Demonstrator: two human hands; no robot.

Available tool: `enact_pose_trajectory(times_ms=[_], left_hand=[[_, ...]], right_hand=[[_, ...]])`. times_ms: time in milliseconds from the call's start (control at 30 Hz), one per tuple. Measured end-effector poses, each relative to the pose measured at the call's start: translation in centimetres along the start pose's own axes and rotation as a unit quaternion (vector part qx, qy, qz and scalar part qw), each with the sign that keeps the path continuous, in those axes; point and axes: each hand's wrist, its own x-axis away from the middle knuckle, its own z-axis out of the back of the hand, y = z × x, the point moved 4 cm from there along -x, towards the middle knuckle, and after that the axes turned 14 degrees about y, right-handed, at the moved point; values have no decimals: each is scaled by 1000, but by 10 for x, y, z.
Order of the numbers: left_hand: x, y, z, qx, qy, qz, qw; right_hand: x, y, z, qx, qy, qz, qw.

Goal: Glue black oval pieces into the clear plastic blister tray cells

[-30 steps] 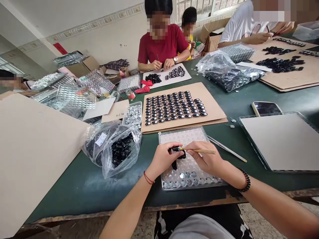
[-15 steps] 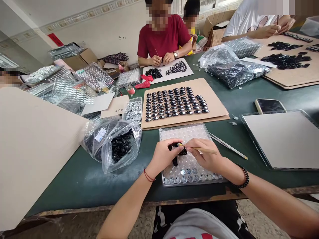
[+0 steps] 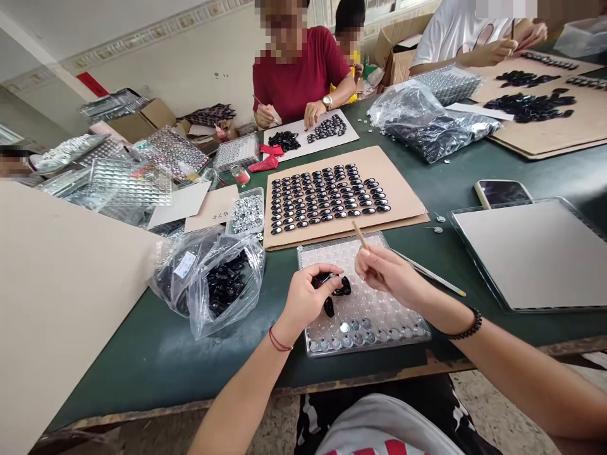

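Note:
My left hand is closed over the clear plastic tray, pinching a small glossy black piece that its fingers partly cover. Just beside and below those fingertips lie other black pieces on the tray. A thin wooden stick is gripped in my right hand, its end pointing up and away, apart from the left hand. Several round silvery discs fill the tray's near rows of round pockets. Beyond the tray, rows of shiny black pieces lie on a cardboard sheet.
On the left stand an open plastic bag of black pieces and a box of small silvery parts. Tweezers, a phone and a card-covered tray lie right. Co-workers sit across the green table.
My right hand has drawn back from the left, and the stick has swung from level to upward. My left hand keeps its pinch. The camera view has shifted slightly.

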Motion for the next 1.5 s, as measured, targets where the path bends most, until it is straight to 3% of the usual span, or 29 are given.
enact_pose_trajectory(times_ms=[133, 333, 767, 1067, 1267, 1400, 1500], left_hand=[[0, 3, -4, -20, -12, -9, 1000], [3, 11, -3, -57, 9, -68, 996], [5, 9, -4, -162, 16, -154, 975], [12, 14, -6, -235, 61, -249, 938], [12, 8, -3, -223, 119, -231, 939], [12, 10, -3, -152, 94, -191, 965], [6, 6, -3, -42, 53, -98, 993]], right_hand=[[4, 0, -8, 102, -6, 47, 994], [2, 4, -7, 66, -19, -16, 997], [2, 9, -8, 89, 5, -12, 996], [3, 1, -8, 205, 66, 79, 973], [4, 4, -9, 180, 64, 43, 981], [3, 6, -9, 124, 53, 30, 990], [2, 9, -8, 84, 55, 2, 995]])
